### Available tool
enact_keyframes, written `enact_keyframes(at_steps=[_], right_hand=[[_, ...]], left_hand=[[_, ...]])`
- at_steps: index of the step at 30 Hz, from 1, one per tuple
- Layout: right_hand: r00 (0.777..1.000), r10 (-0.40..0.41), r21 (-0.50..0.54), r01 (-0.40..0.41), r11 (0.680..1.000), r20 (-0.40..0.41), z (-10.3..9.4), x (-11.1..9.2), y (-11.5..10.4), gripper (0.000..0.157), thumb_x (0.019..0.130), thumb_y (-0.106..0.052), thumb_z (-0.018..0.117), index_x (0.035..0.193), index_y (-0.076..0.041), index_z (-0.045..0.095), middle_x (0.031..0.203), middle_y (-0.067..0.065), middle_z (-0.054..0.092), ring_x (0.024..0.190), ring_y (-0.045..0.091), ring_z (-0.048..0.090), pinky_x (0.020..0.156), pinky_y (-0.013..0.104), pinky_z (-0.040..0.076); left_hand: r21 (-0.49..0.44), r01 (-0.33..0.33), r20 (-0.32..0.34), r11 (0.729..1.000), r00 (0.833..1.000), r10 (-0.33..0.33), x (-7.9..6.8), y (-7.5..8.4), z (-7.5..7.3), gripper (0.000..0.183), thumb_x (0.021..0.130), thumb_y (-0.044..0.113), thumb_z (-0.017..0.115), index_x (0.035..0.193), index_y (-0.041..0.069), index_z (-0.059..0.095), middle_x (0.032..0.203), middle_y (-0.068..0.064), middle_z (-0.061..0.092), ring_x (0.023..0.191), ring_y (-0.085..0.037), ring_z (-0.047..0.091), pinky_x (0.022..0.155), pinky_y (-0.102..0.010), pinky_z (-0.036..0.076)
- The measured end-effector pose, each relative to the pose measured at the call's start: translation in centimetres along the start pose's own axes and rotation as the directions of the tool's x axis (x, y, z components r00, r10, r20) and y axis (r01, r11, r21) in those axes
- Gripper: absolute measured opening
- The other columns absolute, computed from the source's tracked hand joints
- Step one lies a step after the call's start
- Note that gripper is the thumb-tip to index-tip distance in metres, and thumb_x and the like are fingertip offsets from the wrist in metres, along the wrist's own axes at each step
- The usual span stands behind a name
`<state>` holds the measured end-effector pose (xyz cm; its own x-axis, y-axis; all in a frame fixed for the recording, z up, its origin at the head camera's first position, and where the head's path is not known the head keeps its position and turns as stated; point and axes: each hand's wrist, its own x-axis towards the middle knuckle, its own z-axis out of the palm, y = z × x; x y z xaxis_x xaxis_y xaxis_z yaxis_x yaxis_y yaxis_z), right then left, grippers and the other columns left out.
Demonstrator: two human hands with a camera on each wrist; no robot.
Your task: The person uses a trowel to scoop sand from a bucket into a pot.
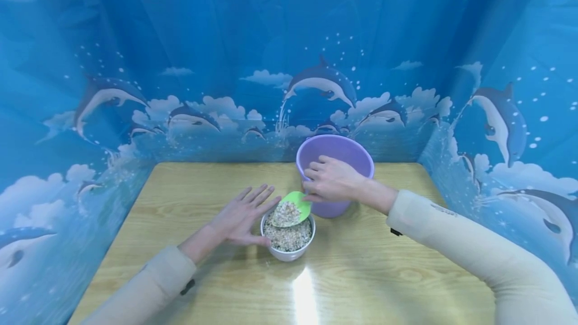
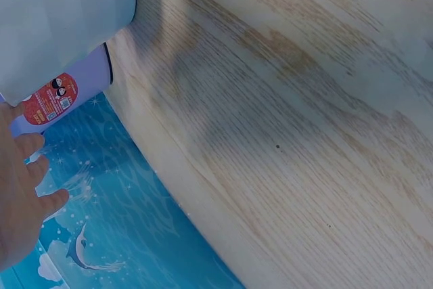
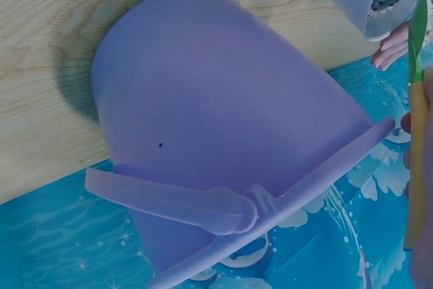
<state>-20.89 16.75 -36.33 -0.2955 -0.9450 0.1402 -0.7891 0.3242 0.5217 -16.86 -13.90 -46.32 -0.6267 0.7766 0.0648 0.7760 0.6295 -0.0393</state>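
My right hand [image 1: 331,178] grips the yellow handle [image 3: 417,174] of a small shovel. Its green blade [image 1: 303,204] carries a heap of pale, coarse gravel above a white bowl [image 1: 289,256]. Similar gravel [image 1: 289,238] fills the bowl nearly to the rim. At the bowl's left side is my left hand [image 1: 244,217], fingers outstretched and thumb by the rim. Part of that hand also shows at the edge of the left wrist view. A purple bucket [image 1: 329,209] stands behind the bowl, and my right hand overlaps its front in the head view.
The bucket's handle [image 3: 169,201] hangs down at its side in the right wrist view. Everything stands on a wood-grain table [image 1: 180,189]. Blue curtains [image 1: 226,39] with dolphins enclose the table's back and sides.
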Motion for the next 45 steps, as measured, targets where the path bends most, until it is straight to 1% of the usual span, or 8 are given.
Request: enact_keyframes(at_steps=[9, 19, 27, 32, 35, 38, 41, 45], right_hand=[[0.999, -0.007, 0.008, 0.006, 1.000, 0.037, -0.2, 0.6, -0.1, 0.037, 0.100, -0.061, 0.062, 0.098, -0.028, 0.077, 0.100, -0.006, 0.077, 0.093, 0.015, 0.069, 0.081, 0.032, 0.056], [0.998, -0.011, 0.011, 0.010, 1.000, 0.063, -0.5, 0.7, -0.2, 0.039, 0.100, -0.062, 0.060, 0.100, -0.027, 0.077, 0.102, -0.005, 0.078, 0.094, 0.015, 0.070, 0.083, 0.032, 0.058], [0.999, -0.020, -0.005, 0.021, 1.000, 0.050, -0.7, 0.2, -0.2, 0.040, 0.100, -0.063, 0.059, 0.102, -0.028, 0.078, 0.107, -0.004, 0.080, 0.098, 0.015, 0.072, 0.085, 0.032, 0.059], [0.998, -0.034, -0.001, 0.034, 0.999, 0.048, -0.7, -0.3, -0.3, 0.040, 0.100, -0.064, 0.060, 0.103, -0.028, 0.077, 0.108, -0.004, 0.080, 0.101, 0.015, 0.073, 0.086, 0.032, 0.060], [0.998, -0.050, -0.011, 0.050, 0.999, 0.042, -0.7, -0.6, -0.3, 0.040, 0.100, -0.064, 0.060, 0.105, -0.029, 0.077, 0.109, -0.004, 0.079, 0.103, 0.015, 0.073, 0.087, 0.032, 0.060], [0.997, -0.072, -0.031, 0.072, 0.997, 0.021, -0.5, -0.9, -0.3, 0.039, 0.100, -0.064, 0.060, 0.105, -0.028, 0.077, 0.110, -0.004, 0.079, 0.105, 0.015, 0.072, 0.090, 0.033, 0.061], [0.995, -0.097, -0.054, 0.096, 0.994, -0.004, -0.6, -1.0, -0.2, 0.040, 0.099, -0.064, 0.061, 0.104, -0.028, 0.076, 0.110, -0.005, 0.078, 0.106, 0.016, 0.072, 0.093, 0.034, 0.061], [0.992, -0.121, -0.081, 0.118, 0.990, -0.028, -1.0, -1.1, -0.1, 0.039, 0.099, -0.064, 0.061, 0.102, -0.028, 0.075, 0.109, -0.005, 0.078, 0.104, 0.015, 0.072, 0.090, 0.033, 0.060]], left_hand=[[-0.026, 0.004, -0.002, 1.000, 1.000, -0.004, 0.0, -0.1, 0.1, 0.112, 0.088, 0.087, 0.051, 0.169, 0.014, 0.024, 0.175, -0.020, 0.021, 0.162, -0.042, 0.027, 0.130, -0.064, 0.027], [-0.013, 0.017, 0.015, 1.000, 1.000, -0.017, 0.0, -0.1, 0.0, 0.111, 0.089, 0.086, 0.052, 0.170, 0.016, 0.022, 0.176, -0.018, 0.018, 0.163, -0.040, 0.026, 0.131, -0.063, 0.026], [0.000, 0.013, 0.013, 1.000, 1.000, -0.013, 0.0, 0.0, 0.0, 0.111, 0.088, 0.085, 0.056, 0.169, 0.018, 0.023, 0.176, -0.018, 0.019, 0.162, -0.041, 0.027, 0.130, -0.063, 0.028], [-0.007, 0.014, 0.011, 1.000, 1.000, -0.014, 0.0, 0.0, 0.0, 0.110, 0.088, 0.085, 0.055, 0.169, 0.018, 0.023, 0.176, -0.017, 0.019, 0.163, -0.040, 0.026, 0.130, -0.063, 0.029], [-0.010, 0.013, 0.009, 1.000, 1.000, -0.013, -0.1, 0.0, 0.0, 0.110, 0.089, 0.087, 0.051, 0.169, 0.018, 0.023, 0.176, -0.018, 0.019, 0.163, -0.041, 0.026, 0.129, -0.064, 0.030], [-0.006, 0.009, 0.009, 1.000, 1.000, -0.009, -0.1, 0.0, -0.1, 0.110, 0.089, 0.089, 0.048, 0.169, 0.017, 0.023, 0.175, -0.018, 0.019, 0.162, -0.041, 0.027, 0.129, -0.064, 0.031], [-0.008, 0.005, 0.005, 1.000, 1.000, -0.005, -0.1, 0.0, -0.1, 0.110, 0.089, 0.088, 0.050, 0.169, 0.017, 0.023, 0.175, -0.018, 0.019, 0.162, -0.041, 0.027, 0.129, -0.064, 0.030], [-0.017, 0.001, -0.001, 1.000, 1.000, -0.001, -0.1, 0.0, 0.0, 0.110, 0.089, 0.089, 0.047, 0.169, 0.017, 0.024, 0.175, -0.019, 0.020, 0.162, -0.042, 0.028, 0.129, -0.063, 0.029]])
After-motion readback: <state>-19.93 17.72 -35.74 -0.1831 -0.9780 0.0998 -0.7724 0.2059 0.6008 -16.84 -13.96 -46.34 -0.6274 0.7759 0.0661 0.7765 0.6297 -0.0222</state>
